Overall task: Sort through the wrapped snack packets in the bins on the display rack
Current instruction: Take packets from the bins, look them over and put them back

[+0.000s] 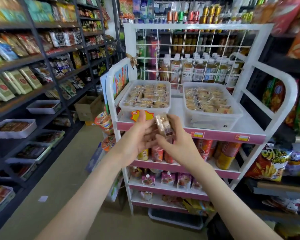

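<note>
We hold a stack of packets [163,125] between our 2 hands, in front of the rack [197,26], just below its left bin [124,104]. The left hand [137,137] cups the stack, and the right hand's [178,144] fingers [173,120] curl round it.

support: white display rack [197,25] | top shelf [177,108]: left bin [125,112], right bin [213,120], both clear, side by side

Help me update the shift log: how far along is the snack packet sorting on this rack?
Done: nothing clearly finished; the left bin and right bin both look full. In hand: the left hand and right hand together hold a few wrapped packets in front of the left bin. Left: likely most of both bins.
</note>
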